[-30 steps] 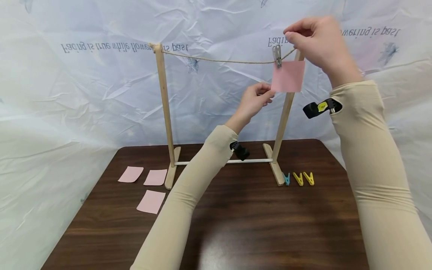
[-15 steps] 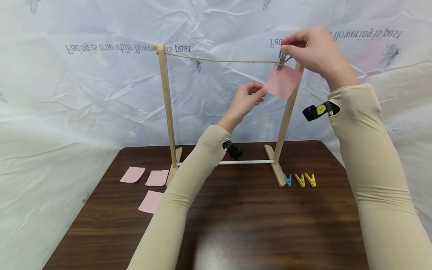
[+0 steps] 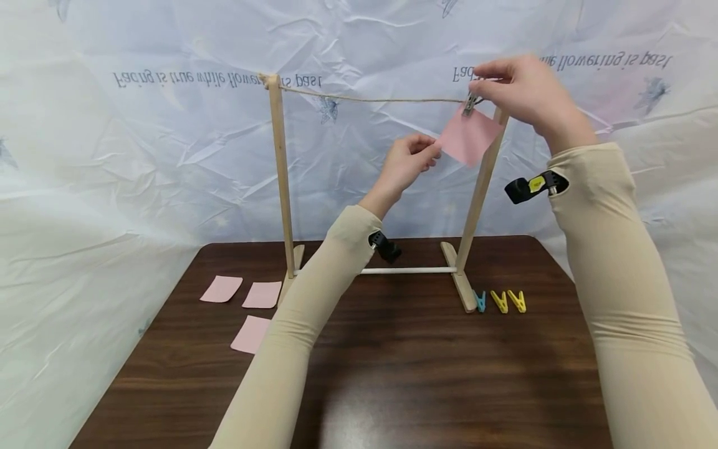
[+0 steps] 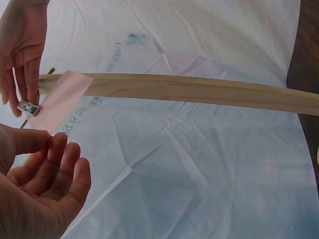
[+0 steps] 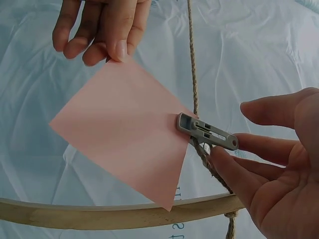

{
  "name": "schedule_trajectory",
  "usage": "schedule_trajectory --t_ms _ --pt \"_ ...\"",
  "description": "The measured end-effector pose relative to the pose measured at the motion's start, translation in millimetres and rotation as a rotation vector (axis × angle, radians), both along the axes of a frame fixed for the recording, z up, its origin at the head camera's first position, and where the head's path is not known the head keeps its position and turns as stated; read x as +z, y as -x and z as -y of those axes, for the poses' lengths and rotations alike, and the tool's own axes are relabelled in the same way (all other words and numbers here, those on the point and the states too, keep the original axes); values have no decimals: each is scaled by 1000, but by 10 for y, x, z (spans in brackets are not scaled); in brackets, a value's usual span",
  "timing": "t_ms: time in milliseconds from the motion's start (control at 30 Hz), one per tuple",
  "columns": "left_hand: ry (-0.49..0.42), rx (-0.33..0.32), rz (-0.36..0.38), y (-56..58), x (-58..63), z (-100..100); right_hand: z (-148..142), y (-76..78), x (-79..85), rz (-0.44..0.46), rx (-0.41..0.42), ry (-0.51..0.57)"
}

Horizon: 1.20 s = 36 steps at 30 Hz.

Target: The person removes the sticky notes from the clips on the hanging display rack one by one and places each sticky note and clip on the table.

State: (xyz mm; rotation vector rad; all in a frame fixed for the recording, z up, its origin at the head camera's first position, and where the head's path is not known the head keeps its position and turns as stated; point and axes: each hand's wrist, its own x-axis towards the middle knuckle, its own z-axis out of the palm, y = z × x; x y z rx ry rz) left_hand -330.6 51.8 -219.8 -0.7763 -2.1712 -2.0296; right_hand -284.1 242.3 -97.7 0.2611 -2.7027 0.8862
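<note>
My left hand pinches the corner of a pink paper square between thumb and fingertips. At the paper's upper corner a grey metal clothespin bites both the paper and the twine line. My right hand is at the clothespin's upper end; in the right wrist view its fingertips hold it from two sides. The paper hangs tilted like a diamond near the right wooden post. In the left wrist view the clothespin lies against the right hand's fingers.
The frame's left post and white crossbar stand on a dark wooden table. Pink paper squares lie at the left. Right of the frame's foot lie a blue clothespin and two yellow clothespins.
My right hand has come down from above onto the clothespin. My left hand has drawn the paper's corner leftward, so the paper went from nearly level to tilted.
</note>
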Motion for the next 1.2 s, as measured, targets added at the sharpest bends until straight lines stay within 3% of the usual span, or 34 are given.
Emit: schedule_trajectory --t_ms 367,833,1200 --pt "4 20 -17 6 45 9 -30 -8 12 16 29 54" --pt "11 23 -28 3 44 3 22 8 35 19 -9 -26" --pt "3 29 -34 -4 2 -4 -112 -18 -67 -24 90 89"
